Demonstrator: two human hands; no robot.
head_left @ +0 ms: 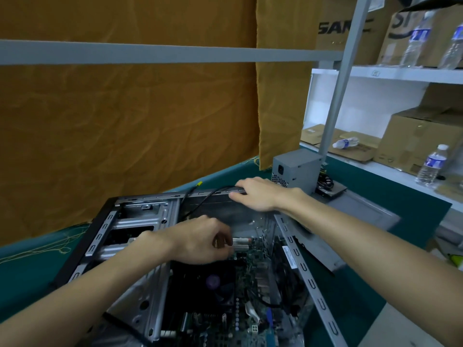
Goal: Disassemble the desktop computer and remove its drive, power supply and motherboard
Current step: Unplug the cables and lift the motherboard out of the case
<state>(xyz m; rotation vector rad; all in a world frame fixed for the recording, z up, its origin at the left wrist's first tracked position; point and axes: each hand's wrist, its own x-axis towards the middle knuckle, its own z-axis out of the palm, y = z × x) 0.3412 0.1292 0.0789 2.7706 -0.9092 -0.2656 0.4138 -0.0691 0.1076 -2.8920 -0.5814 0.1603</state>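
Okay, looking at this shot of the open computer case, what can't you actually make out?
Head view only:
- What the left hand pinches: hidden by its curled fingers.
- Motherboard near end: cut off by the bottom edge.
- Case rim under the right hand: covered.
- Power supply label: too small.

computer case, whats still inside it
The green motherboard with its black CPU fan lies inside the computer case. The left hand covers part of the board; the grey power supply stands outside.
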